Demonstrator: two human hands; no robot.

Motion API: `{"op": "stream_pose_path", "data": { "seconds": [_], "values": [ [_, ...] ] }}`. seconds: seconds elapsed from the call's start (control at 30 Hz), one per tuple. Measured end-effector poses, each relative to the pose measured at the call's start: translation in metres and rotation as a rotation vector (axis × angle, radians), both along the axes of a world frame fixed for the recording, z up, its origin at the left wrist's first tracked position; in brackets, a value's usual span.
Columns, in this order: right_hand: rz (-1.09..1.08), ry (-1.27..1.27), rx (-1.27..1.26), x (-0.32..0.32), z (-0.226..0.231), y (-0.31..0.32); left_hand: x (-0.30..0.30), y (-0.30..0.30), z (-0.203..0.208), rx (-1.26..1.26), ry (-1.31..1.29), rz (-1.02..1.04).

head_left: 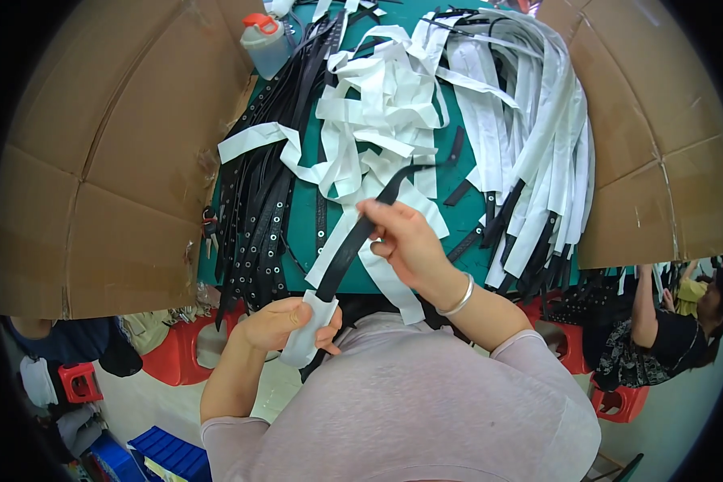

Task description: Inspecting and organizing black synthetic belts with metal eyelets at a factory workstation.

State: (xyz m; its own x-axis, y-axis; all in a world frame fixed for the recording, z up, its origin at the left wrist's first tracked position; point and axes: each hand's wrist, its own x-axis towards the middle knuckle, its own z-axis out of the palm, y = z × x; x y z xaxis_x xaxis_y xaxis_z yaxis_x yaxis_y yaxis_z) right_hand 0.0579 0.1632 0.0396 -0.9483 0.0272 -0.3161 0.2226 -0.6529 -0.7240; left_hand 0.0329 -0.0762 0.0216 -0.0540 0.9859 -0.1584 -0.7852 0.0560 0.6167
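Observation:
A black strap [345, 255] runs slantwise between my hands, its thin far end curving up over the table. My right hand [410, 245] pinches it along its middle, fingers closed. My left hand [275, 325] grips the strap's lower end, where a white wrapping strip [301, 341] covers it. Just beyond my hands lies a tangled heap of white strips [381, 100]. Black straps with metal eyelets [257, 213] lie in a bundle to the left. On the right, many straps in white wrapping [530, 132] are draped in a thick bundle with black ends showing.
Tall cardboard panels stand at the left [128, 161] and right [651, 120] of the green table [297, 265]. A plastic jug with a red lid [265, 48] and small snips [210, 229] are at the left. Another person [659, 329] sits at the right, near red stools [618, 402].

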Motion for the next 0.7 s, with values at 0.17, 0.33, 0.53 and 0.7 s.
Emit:
{"op": "stream_pose_path", "data": {
  "seconds": [0.17, 0.33, 0.53, 0.7],
  "values": [
    [0.256, -0.097, 0.17, 0.022, -0.009, -0.024, -0.002, 0.002, 0.009, -0.01, 0.063, -0.013],
    [0.022, 0.078, 0.17, -0.003, 0.021, 0.015, -0.003, 0.001, 0.002, -0.108, 0.013, -0.001],
    [-0.047, 0.456, 0.686, -0.009, 0.06, 0.017, -0.016, 0.02, 0.002, 0.013, 0.156, -0.004],
    [0.102, 0.446, 0.64, 0.002, 0.059, 0.006, -0.023, 0.039, 0.01, 0.111, 0.189, 0.0]
  ]
}}
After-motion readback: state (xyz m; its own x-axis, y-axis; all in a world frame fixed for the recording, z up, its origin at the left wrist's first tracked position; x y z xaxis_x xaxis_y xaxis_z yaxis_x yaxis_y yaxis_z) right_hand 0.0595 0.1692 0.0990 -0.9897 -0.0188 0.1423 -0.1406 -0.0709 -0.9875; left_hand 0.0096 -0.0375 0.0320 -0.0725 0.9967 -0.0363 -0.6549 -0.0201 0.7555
